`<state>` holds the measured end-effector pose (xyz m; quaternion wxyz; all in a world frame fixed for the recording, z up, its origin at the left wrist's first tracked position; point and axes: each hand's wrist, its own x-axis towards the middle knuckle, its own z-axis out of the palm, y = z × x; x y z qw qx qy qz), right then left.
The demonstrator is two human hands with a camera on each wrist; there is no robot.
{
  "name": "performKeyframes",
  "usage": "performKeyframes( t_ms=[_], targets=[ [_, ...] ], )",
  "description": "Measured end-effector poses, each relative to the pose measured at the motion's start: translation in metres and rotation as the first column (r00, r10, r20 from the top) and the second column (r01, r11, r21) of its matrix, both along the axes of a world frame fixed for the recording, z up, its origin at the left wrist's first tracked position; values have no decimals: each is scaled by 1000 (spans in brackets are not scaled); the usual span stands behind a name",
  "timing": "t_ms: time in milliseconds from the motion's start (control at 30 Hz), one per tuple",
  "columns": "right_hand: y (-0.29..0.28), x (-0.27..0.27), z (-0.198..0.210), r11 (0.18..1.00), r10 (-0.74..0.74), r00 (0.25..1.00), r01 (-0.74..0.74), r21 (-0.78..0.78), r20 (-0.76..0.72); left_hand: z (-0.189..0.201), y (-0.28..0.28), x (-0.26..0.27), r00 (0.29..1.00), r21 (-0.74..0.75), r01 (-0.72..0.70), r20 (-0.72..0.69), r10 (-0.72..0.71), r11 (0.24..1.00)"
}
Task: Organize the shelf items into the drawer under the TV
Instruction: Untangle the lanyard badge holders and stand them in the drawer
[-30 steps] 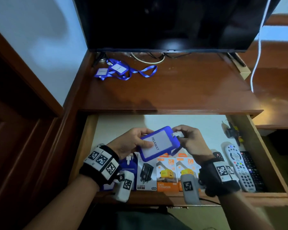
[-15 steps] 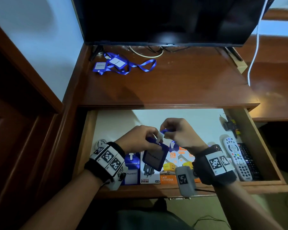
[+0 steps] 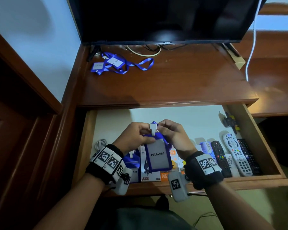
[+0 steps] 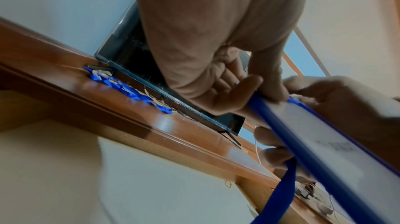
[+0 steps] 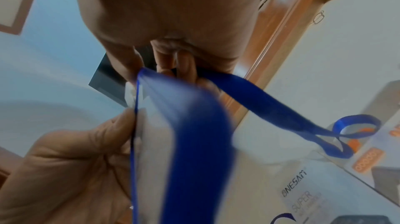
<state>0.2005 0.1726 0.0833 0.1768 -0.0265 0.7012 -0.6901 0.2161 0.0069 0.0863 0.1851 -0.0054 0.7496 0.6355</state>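
Turned upright since a second ago, the blue badge holder (image 3: 158,155) now hangs label-forward between both grips, above the charger boxes (image 3: 149,177) in the open drawer (image 3: 256,180). Left hand (image 3: 135,136) pinches its top edge; right hand (image 3: 171,133) pinches the white clip (image 3: 152,129) and lanyard (image 5: 270,107). To do this well, the person should probably gather the loose strap beneath the right grip before lowering it beside the badge already stored under the left wrist.
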Motion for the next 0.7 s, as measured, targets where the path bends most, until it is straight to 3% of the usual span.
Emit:
performKeyframes(
  t_ms=[167, 400, 567, 700],
  targets=[
    [-1, 2, -2, 990, 24, 1000, -22, -139, 7, 0, 5, -2, 981, 55, -179, -62, 183, 982],
    [3, 3, -3, 993, 52, 999, -52, -103, -4, -4, 8, -4, 910, 174, -411, 19, 415, 895],
    [11, 4, -5, 1000, -9, 1000, 9, -19, 18, -7, 7, -5, 867, 275, -496, 109, 486, 824],
    [7, 5, -5, 994, -74, 996, 70, -82, -44, -2, 4, -4, 863, 425, -505, 217, 457, 751]
  ],
)
